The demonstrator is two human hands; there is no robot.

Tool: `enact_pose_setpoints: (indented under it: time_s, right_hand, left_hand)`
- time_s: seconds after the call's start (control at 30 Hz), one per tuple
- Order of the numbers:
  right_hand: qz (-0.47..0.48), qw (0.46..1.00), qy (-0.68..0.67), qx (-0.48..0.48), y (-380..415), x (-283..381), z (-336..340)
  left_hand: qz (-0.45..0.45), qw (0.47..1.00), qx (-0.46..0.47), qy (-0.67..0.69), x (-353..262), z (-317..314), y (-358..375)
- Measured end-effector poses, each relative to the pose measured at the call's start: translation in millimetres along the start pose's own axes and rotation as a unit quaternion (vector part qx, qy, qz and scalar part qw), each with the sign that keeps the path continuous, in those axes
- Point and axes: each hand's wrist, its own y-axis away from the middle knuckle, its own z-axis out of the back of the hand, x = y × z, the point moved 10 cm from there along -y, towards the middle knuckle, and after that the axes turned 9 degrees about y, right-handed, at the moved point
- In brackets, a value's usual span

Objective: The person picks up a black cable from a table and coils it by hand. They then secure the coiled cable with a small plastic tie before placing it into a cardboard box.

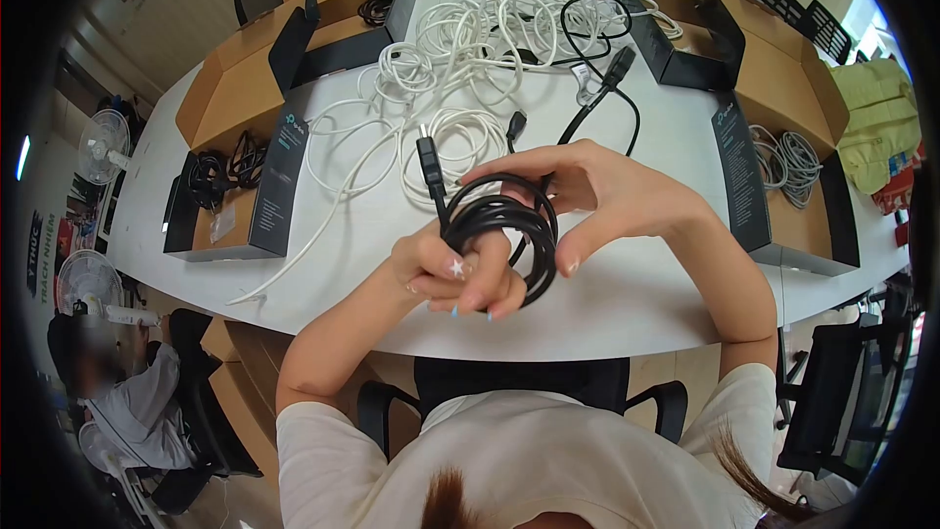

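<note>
While looped in smooth, glossy rings above the near-middle of the white, smooth-topped table (392, 318), the black rubbery coiled cable (504, 220) is gripped in the left hand's (468, 276) curled fingers. The right hand (612, 198) arches half-open at its right side. Beyond, round-sectioned white plastic cables (490, 29) tangle between dark-sided brown cardboard boxes, left (279, 186) and right (741, 176).

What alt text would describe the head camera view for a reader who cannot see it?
The left hand grips a coiled black cable; the right hand curves around one side. Behind lie tangled white cables on a white table, between open TP-Link boxes.
</note>
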Motion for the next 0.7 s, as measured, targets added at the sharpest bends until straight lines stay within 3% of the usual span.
enact_pose_setpoints:
  time_s: [0.13, 0.2, 0.3, 0.4, 0.53, 0.7]
  right_hand:
    - [-0.053, 0.986, 0.134, -0.083, 0.2, -16.8, 13.4]
    - [-0.015, 0.969, 0.219, -0.113, -1.8, -13.9, 18.6]
    - [-0.009, 0.948, 0.291, -0.131, -1.9, -8.6, 26.1]
    - [-0.065, 0.944, 0.287, -0.148, -1.2, -19.6, 31.9]
    - [-0.061, 0.947, 0.26, -0.176, -6.9, -35.2, 34.6]
    - [-0.079, 0.954, 0.116, -0.266, -5.2, -60.8, 58.7]
  left_hand:
    - [-0.046, 0.988, -0.147, -0.009, -9.8, 37.2, 13.2]
    - [-0.065, 0.969, -0.229, -0.072, -14.3, 58.1, 22.3]
    - [-0.074, 0.905, -0.366, -0.205, -26.9, 80.3, 35.3]
    - [-0.118, 0.815, -0.487, -0.291, -42.6, 91.5, 51.2]
    - [-0.155, 0.805, -0.479, -0.314, -42.5, 99.1, 56.4]
    - [-0.163, 0.78, -0.521, -0.307, -47.0, 114.4, 72.7]
